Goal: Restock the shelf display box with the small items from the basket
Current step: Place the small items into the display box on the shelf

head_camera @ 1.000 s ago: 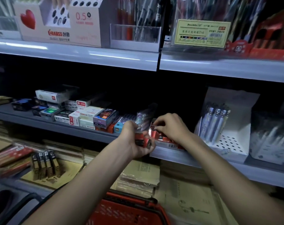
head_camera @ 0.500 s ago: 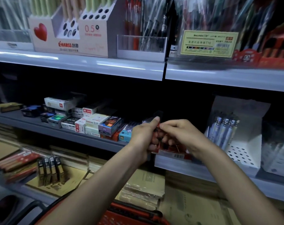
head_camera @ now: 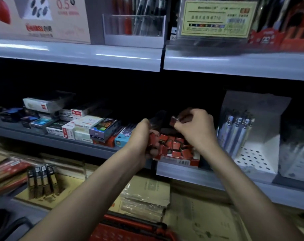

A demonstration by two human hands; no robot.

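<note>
Shelf (head_camera: 78, 146), display box (head_camera: 179, 161): left fingers (head_camera: 153, 150) clamp packet (head_camera: 158, 119); right fingers (head_camera: 180, 126) pinch red item (head_camera: 173, 121).

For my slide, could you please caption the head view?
Right hand pinches a red item above the display box; left hand grips a packet.

Both bare forearms slant up from the lower frame toward centre. The left grip (head_camera: 142, 136) curls round a clear packet (head_camera: 156, 119); the right grip (head_camera: 197, 129), knuckles up, pinches a small red item (head_camera: 174, 121).
</note>
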